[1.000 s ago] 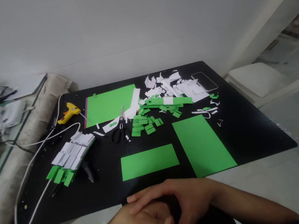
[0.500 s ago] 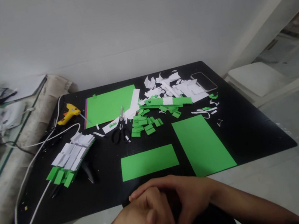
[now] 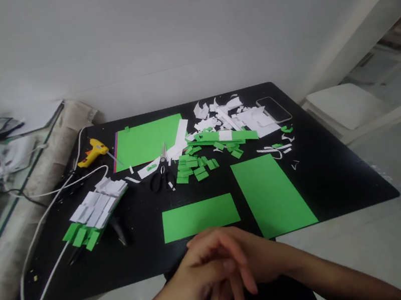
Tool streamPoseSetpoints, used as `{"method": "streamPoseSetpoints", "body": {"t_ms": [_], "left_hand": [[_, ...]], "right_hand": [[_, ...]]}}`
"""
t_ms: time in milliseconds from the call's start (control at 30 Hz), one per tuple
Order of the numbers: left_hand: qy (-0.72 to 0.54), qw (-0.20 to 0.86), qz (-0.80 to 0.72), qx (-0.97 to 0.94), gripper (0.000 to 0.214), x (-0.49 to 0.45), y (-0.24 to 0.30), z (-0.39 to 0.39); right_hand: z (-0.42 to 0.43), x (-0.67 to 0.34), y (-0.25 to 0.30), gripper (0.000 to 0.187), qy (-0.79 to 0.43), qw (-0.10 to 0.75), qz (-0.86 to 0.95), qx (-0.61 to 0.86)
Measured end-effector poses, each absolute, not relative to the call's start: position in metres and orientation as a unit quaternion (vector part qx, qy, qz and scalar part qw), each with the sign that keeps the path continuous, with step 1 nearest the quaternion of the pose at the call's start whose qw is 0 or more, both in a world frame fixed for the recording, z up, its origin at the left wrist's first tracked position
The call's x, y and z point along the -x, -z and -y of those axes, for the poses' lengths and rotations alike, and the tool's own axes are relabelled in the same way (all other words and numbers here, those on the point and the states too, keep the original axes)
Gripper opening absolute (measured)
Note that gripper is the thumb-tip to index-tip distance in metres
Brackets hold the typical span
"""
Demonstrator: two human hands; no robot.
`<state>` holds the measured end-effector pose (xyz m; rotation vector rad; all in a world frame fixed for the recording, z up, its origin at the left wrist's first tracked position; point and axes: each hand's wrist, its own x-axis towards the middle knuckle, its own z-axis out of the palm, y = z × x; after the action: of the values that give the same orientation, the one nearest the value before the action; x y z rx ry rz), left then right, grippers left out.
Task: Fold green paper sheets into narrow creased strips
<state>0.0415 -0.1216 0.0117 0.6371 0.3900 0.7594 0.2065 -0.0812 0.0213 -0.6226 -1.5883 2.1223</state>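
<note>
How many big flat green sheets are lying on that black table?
3 in view: the back-left sheet, the narrow front sheet and the larger right sheet. Others may be hidden underneath.

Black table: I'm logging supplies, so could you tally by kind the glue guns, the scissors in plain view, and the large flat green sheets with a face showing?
Yellow glue gun: 1
Scissors: 1
Large green sheets: 3 (back sheet, front sheet, right sheet)
Total: 5
</note>
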Motion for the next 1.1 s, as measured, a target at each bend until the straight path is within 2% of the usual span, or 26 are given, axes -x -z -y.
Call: {"method": "streamPoseSetpoints", "body": {"t_ms": [33, 100, 133, 233, 267, 433, 533, 633, 733, 833, 900, 933, 1033, 1100], "left_hand": [[-0.396, 0.849, -0.177, -0.301, 0.010, -0.038, -0.014, 0.119], [-0.468, 0.787, -0.212, -0.343, 0.025, -0.029, -0.018, 0.116], [-0.495, 0.751, -0.231, -0.372, 0.030, -0.024, -0.018, 0.115], [-0.536, 0.678, -0.258, -0.431, 0.032, -0.014, -0.013, 0.115], [-0.537, 0.668, -0.266, -0.441, 0.031, -0.013, -0.010, 0.115], [-0.513, 0.640, -0.332, -0.465, 0.030, -0.015, -0.008, 0.116], [-0.485, 0.562, -0.397, -0.540, 0.028, -0.015, -0.015, 0.112], [-0.410, 0.428, -0.471, -0.653, 0.026, -0.013, -0.020, 0.106], [-0.343, 0.283, -0.509, -0.737, 0.025, -0.017, -0.016, 0.101], [-0.280, 0.176, -0.515, -0.791, 0.037, -0.025, -0.004, 0.097], [-0.248, 0.136, -0.505, -0.816, 0.045, -0.033, 0.004, 0.096], [-0.238, 0.124, -0.499, -0.824, 0.046, -0.036, 0.008, 0.096], [-0.215, 0.114, -0.495, -0.834, 0.048, -0.042, 0.015, 0.094], [-0.206, 0.117, -0.500, -0.833, 0.050, -0.041, 0.018, 0.094]], "right_hand": [[0.080, -0.209, -0.021, 0.068, -0.776, 0.221, 0.543, 0.231], [0.077, -0.213, -0.019, 0.077, -0.797, 0.257, 0.489, 0.243], [0.076, -0.216, -0.018, 0.072, -0.797, 0.278, 0.473, 0.253], [0.073, -0.222, -0.016, 0.035, -0.784, 0.348, 0.426, 0.289], [0.073, -0.223, -0.015, 0.031, -0.781, 0.370, 0.407, 0.295], [0.075, -0.224, -0.015, 0.067, -0.739, 0.440, 0.378, 0.341], [0.077, -0.223, -0.015, 0.079, -0.710, 0.460, 0.356, 0.397], [0.075, -0.223, -0.016, 0.078, -0.689, 0.448, 0.358, 0.444], [0.070, -0.225, -0.015, 0.068, -0.564, 0.437, 0.493, 0.498], [0.066, -0.226, -0.012, 0.042, -0.363, 0.413, 0.668, 0.501], [0.065, -0.226, -0.007, 0.013, -0.292, 0.381, 0.740, 0.470], [0.066, -0.225, -0.004, 0.009, -0.278, 0.362, 0.764, 0.456], [0.070, -0.224, 0.007, 0.038, -0.257, 0.298, 0.807, 0.440], [0.072, -0.223, 0.013, 0.042, -0.243, 0.267, 0.820, 0.443]]}}
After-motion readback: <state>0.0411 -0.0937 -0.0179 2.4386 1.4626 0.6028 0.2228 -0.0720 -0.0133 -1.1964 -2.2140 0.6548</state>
